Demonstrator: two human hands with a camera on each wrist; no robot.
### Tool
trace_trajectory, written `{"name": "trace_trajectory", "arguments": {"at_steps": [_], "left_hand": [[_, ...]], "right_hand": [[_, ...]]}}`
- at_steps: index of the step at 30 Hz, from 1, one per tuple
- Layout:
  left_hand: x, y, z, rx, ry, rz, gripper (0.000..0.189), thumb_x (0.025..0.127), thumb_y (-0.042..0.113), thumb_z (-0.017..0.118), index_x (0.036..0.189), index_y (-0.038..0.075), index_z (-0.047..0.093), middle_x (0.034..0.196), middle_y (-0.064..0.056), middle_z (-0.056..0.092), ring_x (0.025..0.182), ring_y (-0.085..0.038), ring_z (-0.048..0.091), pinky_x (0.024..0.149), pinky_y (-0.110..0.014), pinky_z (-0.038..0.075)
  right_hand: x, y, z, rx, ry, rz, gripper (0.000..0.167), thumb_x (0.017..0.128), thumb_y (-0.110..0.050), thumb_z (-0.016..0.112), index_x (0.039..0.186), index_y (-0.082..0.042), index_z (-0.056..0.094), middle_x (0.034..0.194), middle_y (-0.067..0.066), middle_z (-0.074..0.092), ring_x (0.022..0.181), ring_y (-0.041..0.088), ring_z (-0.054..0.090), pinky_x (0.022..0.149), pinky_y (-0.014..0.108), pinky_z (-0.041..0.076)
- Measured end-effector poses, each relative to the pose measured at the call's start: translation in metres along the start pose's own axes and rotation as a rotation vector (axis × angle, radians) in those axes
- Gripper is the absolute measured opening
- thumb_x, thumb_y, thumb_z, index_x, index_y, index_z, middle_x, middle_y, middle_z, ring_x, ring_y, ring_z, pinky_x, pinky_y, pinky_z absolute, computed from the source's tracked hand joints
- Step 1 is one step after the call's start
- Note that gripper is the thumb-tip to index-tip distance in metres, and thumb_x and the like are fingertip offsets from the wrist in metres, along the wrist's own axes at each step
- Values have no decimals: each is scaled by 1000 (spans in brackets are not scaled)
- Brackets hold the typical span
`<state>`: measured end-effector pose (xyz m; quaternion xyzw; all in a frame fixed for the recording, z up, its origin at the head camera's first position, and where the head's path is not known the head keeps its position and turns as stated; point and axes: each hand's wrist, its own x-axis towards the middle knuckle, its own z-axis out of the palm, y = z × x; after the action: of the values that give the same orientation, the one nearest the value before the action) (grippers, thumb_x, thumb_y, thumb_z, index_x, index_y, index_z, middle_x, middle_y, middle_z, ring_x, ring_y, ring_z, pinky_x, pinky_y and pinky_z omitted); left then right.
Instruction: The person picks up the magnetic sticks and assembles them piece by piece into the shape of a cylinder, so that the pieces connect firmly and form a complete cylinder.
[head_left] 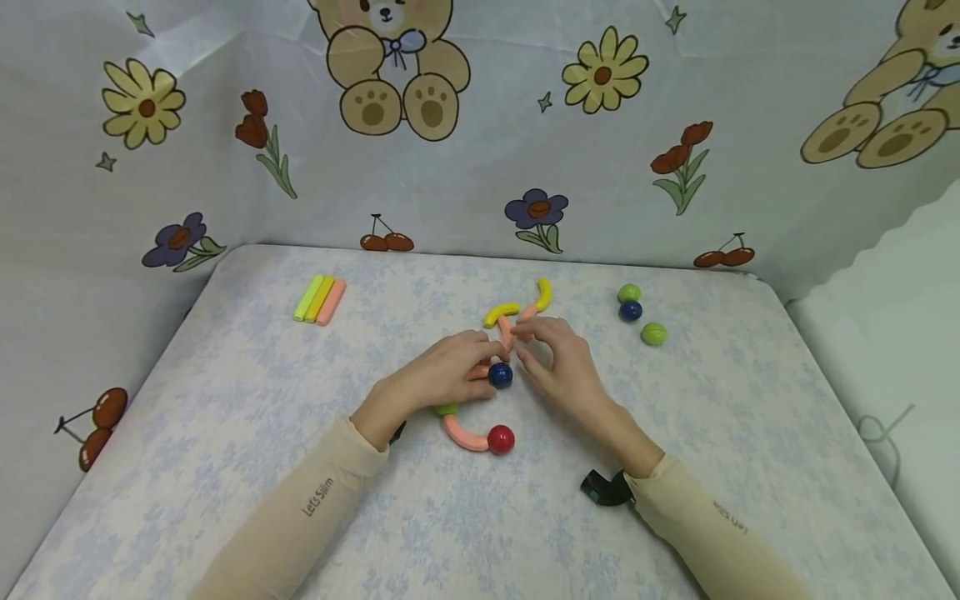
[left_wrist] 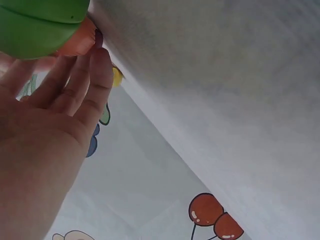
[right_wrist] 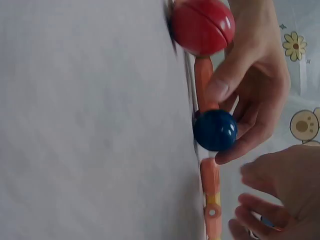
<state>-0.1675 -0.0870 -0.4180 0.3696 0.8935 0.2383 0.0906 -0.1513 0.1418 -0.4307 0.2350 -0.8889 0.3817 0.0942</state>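
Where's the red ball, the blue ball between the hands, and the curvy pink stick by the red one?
Red ball (head_left: 501, 439): head view, middle of its top.
Blue ball (right_wrist: 215, 130): right wrist view, middle of its side.
Curvy pink stick (head_left: 462, 437): head view, middle of its bend.

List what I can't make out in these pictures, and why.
- Full shape of the green ball: in the head view the left hand mostly covers it; in the left wrist view the top and left edges cut it off.
- Full length of the pink rod beside the blue ball: head view, partly hidden by the left hand's fingers.
- Whole right hand: right wrist view, cut off by the right edge.
- Lettering: head view, too small.
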Motion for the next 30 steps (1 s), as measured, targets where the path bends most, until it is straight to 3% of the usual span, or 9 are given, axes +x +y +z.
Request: {"name": "trace_trajectory", "arguments": {"at_steps": [3, 6, 12, 17, 21, 25, 30], "left_hand": [[0, 1, 1, -7, -13, 29, 40, 94, 28, 82, 132, 21, 70, 100, -3, 61, 88, -16, 50, 77, -32, 42], [-1, 0, 1, -17, -18, 24, 33, 94, 28, 82, 125, 21, 73, 100, -1, 60, 88, -15, 50, 77, -31, 42], [-1, -3, -2, -15, -26, -9, 25, 93, 30, 83, 113, 20, 72, 99, 3, 59, 86, -13, 53, 78, -30, 46], [-3, -7, -7, -38, -46, -38, 26, 91, 25, 85, 113, 19, 72, 101, 5, 60, 87, -13, 56, 79, -31, 48], [-4, -9, -11, -51, -46, -62, 24, 90, 22, 86, 108, 18, 71, 100, 4, 61, 87, -15, 56, 78, -31, 48], [-6, -13, -10, -46, -25, -85, 24, 90, 23, 86, 109, 17, 71, 100, 3, 63, 88, -15, 57, 80, -31, 48], [-7, -16, -12, -33, 5, -98, 26, 90, 23, 87, 109, 15, 70, 96, 1, 63, 87, -16, 57, 79, -32, 48]], "right_hand": [[2, 8, -1, -92, -92, -6, 42, 98, -5, 72, 139, 0, 64, 151, 18, 57, 145, 36, 48, 117, 57, 41], [3, 12, -1, -151, -174, -16, 48, 99, -7, 70, 144, 3, 59, 159, 21, 49, 151, 38, 40, 121, 57, 36], [3, 13, -1, -245, -164, -86, 47, 99, -8, 70, 144, 0, 60, 156, 20, 52, 151, 40, 39, 123, 56, 33], [-1, 10, 3, -290, -264, -180, 49, 105, -13, 64, 153, -6, 54, 167, 15, 40, 157, 36, 33, 124, 55, 32], [-2, 8, 5, -285, -247, -180, 37, 105, -20, 66, 139, -5, 66, 162, 14, 47, 150, 30, 44, 119, 49, 42], [-1, 5, 5, -313, -182, -160, 24, 102, -18, 70, 121, -4, 75, 142, 12, 64, 134, 27, 57, 111, 45, 50], [-2, 1, 5, -302, -132, -147, 9, 95, -10, 77, 104, -7, 77, 122, 8, 70, 115, 23, 63, 98, 39, 57]]}}
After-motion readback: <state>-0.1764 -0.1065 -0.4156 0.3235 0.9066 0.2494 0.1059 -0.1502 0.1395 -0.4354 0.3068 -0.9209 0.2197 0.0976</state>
